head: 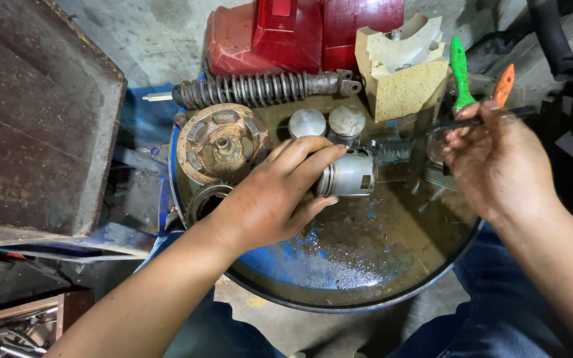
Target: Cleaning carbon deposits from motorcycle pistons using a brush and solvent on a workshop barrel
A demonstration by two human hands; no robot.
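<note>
My left hand (270, 195) grips a silver metal piston (349, 174) lying on its side on the top of a blue drum (313, 268). My right hand (495, 159) is raised to the right of it and holds a thin dark tool handle (479, 120) that points right and slightly up. Two more pistons (308, 122) (347, 122) stand upright just behind the held one. A rusty round clutch-like disc (222, 142) lies to the left of my left hand.
A coil spring shock absorber (260, 89) lies along the drum's back edge. Behind it sit red plastic bodywork (300, 33) and a beige foam block (402, 69). Green (459, 73) and orange (504, 84) handles stick up at right. A dark wooden bench (34, 119) stands at left.
</note>
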